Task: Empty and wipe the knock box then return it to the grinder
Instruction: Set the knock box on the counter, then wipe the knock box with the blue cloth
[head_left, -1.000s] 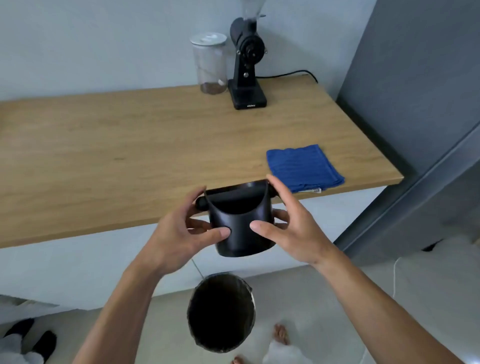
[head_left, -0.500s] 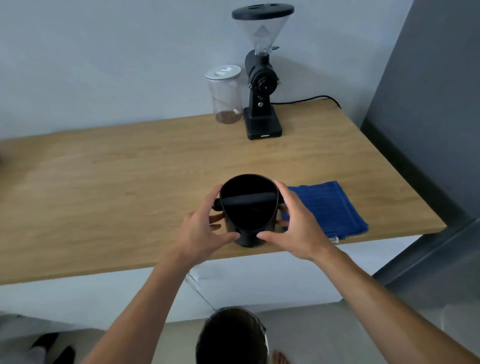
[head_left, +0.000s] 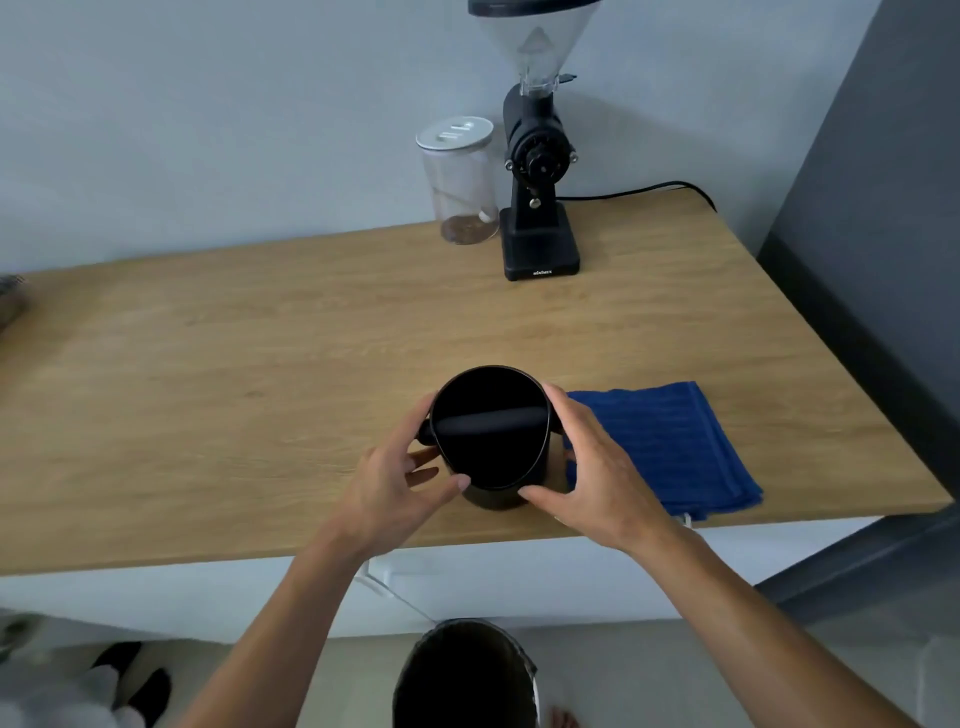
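- Two hands cup one black knock box (head_left: 491, 431) near the counter's (head_left: 208, 374) front edge: left hand (head_left: 392, 483) wrapped at its 9 o'clock wall, right hand (head_left: 589, 467) at 3 o'clock, thumbs meeting at 6.
- Box: upright, bar across the mouth; whether its base touches the wood cannot be told.
- Bin (head_left: 467, 675): on the floor at 6 o'clock, open.
- Risk: box sits close to the edge; a careless release could tip it off.
- Blue cloth (head_left: 670, 447): just beside, at 3 o'clock; wiping likely next.
- Grinder (head_left: 537, 208): 12 o'clock, well apart; jar (head_left: 460, 182) beside it, easily bumped on return.
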